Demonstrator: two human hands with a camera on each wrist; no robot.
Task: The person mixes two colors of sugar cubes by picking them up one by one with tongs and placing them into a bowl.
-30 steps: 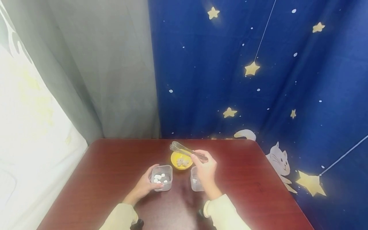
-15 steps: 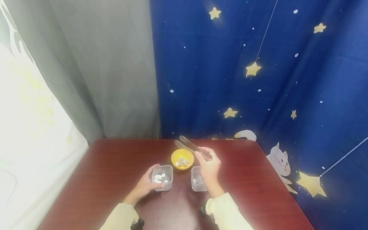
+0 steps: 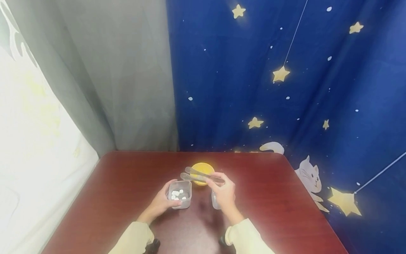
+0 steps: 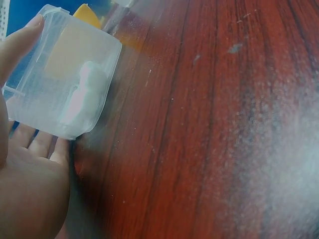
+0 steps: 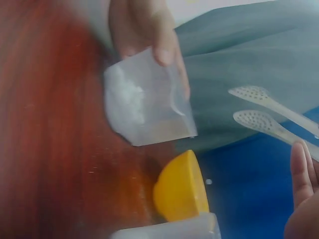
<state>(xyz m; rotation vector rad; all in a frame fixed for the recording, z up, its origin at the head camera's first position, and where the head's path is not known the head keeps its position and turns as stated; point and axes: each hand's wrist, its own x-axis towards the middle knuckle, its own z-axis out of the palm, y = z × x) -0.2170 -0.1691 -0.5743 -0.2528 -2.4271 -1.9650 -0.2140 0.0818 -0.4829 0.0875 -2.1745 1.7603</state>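
My left hand grips a clear square plastic container by its side, thumb in front and fingers round the far corner. Several white pieces, like small marshmallows, lie inside; through the wall they show as a white clump in the left wrist view. My right hand holds slim tongs between thumb and fingers. The perforated tongs tips stand apart with nothing between them, above a yellow bowl. The tongs and hand hide most of what the bowl holds.
A second clear container stands on the reddish-brown table, partly behind my right hand. Behind the table's far edge hang a grey curtain and a blue starry curtain.
The right hand first drew the tongs back to the right while they spread apart, then brought them left and lower, toward the left container. The left hand stays on its container.
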